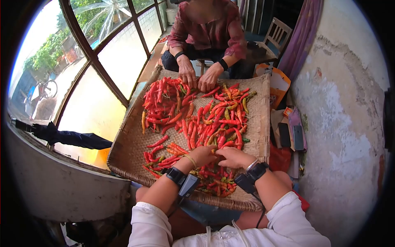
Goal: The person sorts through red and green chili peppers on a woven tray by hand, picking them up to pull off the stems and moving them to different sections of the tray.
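Many red chili peppers (193, 133), some orange or green, lie in heaps on a shallow woven tray (257, 123). Over the near part of the tray, my left hand (201, 156) is closed, its fingertips pinched at a small orange-red chili pepper. My right hand (235, 158) meets it from the right, with thumb and fingers pinched at the same spot. Most of that pepper is hidden by the fingers. Beneath my hands lies a pile of smaller, shrivelled peppers (218, 186). Both wrists carry black straps with box-shaped devices.
Across the tray sits a person (207, 31) with both hands on the far peppers. A folded dark umbrella (82, 139) lies by the window at left. Two phones (298, 138) rest beside the tray at right, near a rough wall (337, 136). A wooden chair (277, 35) stands behind.
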`<state>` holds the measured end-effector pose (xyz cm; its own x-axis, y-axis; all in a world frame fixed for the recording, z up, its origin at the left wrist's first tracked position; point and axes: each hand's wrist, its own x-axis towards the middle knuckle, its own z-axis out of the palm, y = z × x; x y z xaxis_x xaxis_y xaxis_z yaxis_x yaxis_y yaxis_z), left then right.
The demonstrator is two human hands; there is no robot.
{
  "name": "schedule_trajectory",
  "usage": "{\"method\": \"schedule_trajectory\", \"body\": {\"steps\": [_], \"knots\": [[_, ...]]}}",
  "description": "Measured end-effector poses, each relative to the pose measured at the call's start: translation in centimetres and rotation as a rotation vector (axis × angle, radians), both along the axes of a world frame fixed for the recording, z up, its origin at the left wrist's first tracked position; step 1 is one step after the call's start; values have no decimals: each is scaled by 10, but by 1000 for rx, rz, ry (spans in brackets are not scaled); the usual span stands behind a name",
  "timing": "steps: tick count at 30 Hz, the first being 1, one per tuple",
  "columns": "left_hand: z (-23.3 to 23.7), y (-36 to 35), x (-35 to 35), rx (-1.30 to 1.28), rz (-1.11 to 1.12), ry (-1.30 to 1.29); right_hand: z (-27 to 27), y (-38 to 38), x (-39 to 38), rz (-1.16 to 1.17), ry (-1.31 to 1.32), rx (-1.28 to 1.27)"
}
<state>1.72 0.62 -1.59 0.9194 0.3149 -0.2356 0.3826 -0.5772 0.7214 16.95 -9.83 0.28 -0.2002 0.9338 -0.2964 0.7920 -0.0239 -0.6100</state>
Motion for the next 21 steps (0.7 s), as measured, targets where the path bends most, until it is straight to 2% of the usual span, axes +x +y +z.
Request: {"method": "schedule_trajectory", "body": {"steps": [3,5,6,8,10,12,14,16,18,21], "knots": [[-3,-5,1,-60,34,-68,-5,1,-2,-62,-28,13],[2,-5,2,-92,41,-86,-2,2,-3,-160,197,94],[4,-4,2,-130,57,-82,3,3,-5,-162,201,87],[5,-2,1,-214,101,-69,14,2,-7,-390,476,-22],[6,-3,1,-366,158,-80,17,3,-7,-493,659,-105],[6,-3,1,-389,225,-88,19,3,-7,-493,633,-41],[12,-3,0,-385,239,-156,20,5,-7,-523,723,-25],[26,-1,-3,-432,292,-122,17,6,-4,-580,705,110],[28,9,-5,-504,343,-14,16,8,3,-595,580,188],[44,18,-11,-532,373,-44,17,7,6,-582,506,148]]}}
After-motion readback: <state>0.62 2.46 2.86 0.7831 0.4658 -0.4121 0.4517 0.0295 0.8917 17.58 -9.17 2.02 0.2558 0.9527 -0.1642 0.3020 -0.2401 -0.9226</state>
